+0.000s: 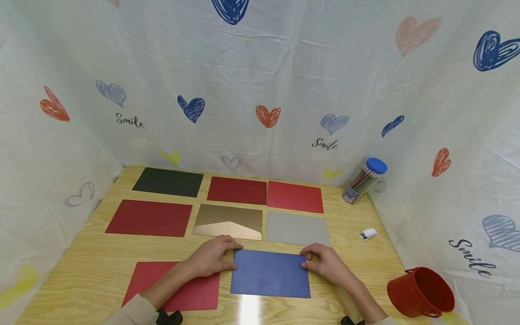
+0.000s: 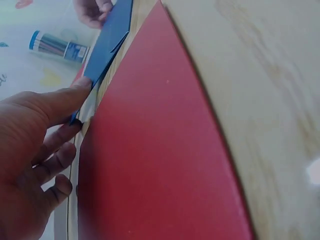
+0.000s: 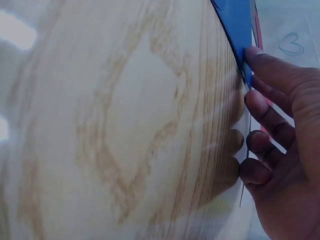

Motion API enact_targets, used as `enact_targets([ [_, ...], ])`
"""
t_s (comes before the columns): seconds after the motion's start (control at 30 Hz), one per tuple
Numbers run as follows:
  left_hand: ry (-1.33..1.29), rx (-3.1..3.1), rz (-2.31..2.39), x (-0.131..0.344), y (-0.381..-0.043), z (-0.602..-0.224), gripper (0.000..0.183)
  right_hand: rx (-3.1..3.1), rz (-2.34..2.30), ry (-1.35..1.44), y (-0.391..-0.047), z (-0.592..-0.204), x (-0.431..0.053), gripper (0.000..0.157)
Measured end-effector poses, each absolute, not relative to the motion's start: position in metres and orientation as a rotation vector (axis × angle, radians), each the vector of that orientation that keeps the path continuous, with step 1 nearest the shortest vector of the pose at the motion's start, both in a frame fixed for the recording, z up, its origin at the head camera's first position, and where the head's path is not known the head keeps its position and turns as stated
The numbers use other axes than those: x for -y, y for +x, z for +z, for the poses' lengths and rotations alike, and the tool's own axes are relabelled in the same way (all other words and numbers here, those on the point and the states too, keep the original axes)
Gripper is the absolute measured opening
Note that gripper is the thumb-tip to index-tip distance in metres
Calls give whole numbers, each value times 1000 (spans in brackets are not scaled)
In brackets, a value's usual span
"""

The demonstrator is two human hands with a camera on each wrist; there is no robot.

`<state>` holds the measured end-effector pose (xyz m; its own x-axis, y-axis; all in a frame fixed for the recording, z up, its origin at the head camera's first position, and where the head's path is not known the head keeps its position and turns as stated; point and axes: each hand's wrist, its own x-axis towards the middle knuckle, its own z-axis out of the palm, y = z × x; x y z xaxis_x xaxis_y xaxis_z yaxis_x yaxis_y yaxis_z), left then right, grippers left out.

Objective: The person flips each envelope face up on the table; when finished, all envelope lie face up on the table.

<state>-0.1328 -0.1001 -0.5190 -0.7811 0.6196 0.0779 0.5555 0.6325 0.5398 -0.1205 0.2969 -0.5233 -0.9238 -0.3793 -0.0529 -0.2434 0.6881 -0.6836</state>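
Blue sheet [image 1: 270, 273]: stretched between two hands at the near part of the worktop [image 1: 81, 271]; whether it touches the surface cannot be told.
Left hand [image 1: 213, 257]: grip narrow, thumb and finger pinching the blue sheet by its left side, near the far corner.
Right hand [image 1: 325, 264]: grip narrow, pinching the blue sheet's right side near the far corner.
Rose sheet [image 1: 199, 293]: just left of the blue sheet, apart from it; the left forearm [image 1: 174, 282] crosses above and hides part.
Gold sheet [image 1: 229, 214]: near, beyond the blue sheet and leftward.
Grey sheet [image 1: 298, 228]: just beyond the blue sheet, slightly rightward.
Dark red sheet [image 1: 150, 218]: farther left, beyond the blue sheet.
Back row: black-green sheet [image 1: 167, 182], deep red sheet [image 1: 237, 191] and bright red sheet [image 1: 294, 197], well beyond the blue sheet.
Pencil tube [image 1: 357, 185]: upright, far beyond and right of the blue sheet.
White bottle [image 1: 367, 234]: right of the blue sheet, somewhat beyond.
Red bucket [image 1: 402, 293]: well right of the blue sheet, the right forearm [image 1: 361, 298] between them.
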Motion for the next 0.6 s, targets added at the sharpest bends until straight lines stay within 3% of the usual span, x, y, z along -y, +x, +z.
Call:
enact_targets([
  [0.6,1056,-2743,770,100,-132,-519,43,-2763,-872,-537,-121,-520,-295,16],
])
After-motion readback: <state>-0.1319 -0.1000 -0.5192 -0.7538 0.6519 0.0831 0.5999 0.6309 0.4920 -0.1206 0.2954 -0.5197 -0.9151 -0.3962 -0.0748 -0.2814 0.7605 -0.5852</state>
